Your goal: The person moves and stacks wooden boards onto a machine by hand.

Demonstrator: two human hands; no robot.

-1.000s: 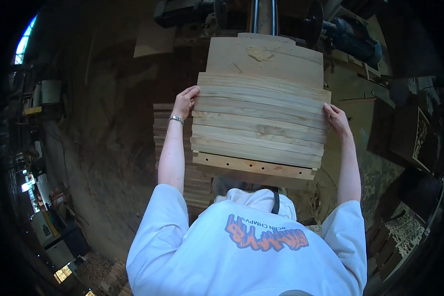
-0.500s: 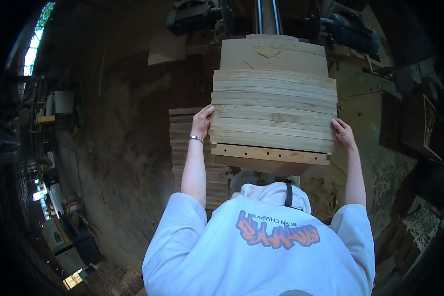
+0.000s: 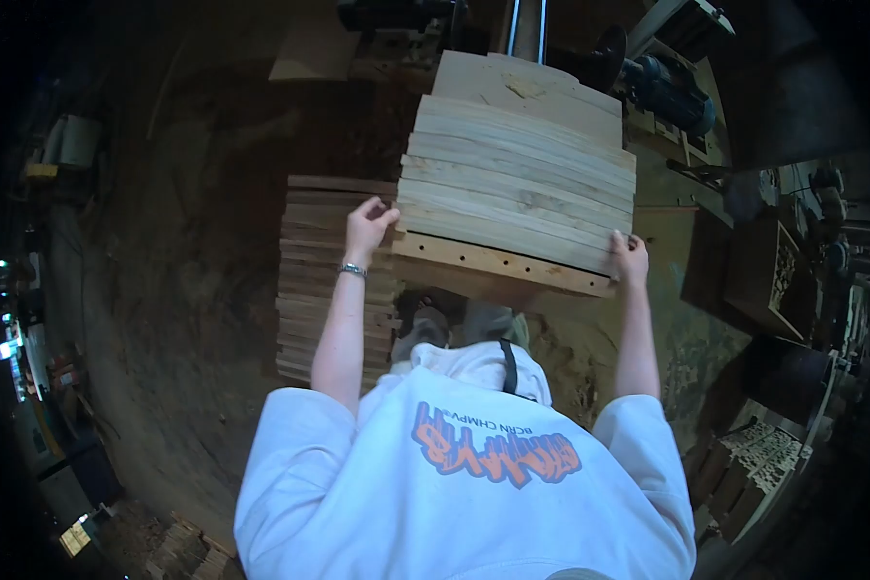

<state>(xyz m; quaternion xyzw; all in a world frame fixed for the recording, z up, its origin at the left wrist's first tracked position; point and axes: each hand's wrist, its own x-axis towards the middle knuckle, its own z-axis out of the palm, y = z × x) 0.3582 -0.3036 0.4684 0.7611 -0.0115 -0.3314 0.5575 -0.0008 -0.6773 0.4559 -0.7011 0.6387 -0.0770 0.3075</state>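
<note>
Boards (image 3: 517, 179) — wood pieces (image 3: 781, 266) in box (image 3: 747, 278)

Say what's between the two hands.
Wooden boards, laid side by side, span the stretch between the left hand and the right hand in the head view.

dim workshop, dark curved fisheye edges, small bright glare at left

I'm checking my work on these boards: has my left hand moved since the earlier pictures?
Yes. Along the ends of the boards, the left hand has moved nearer to the strip with holes.
</note>
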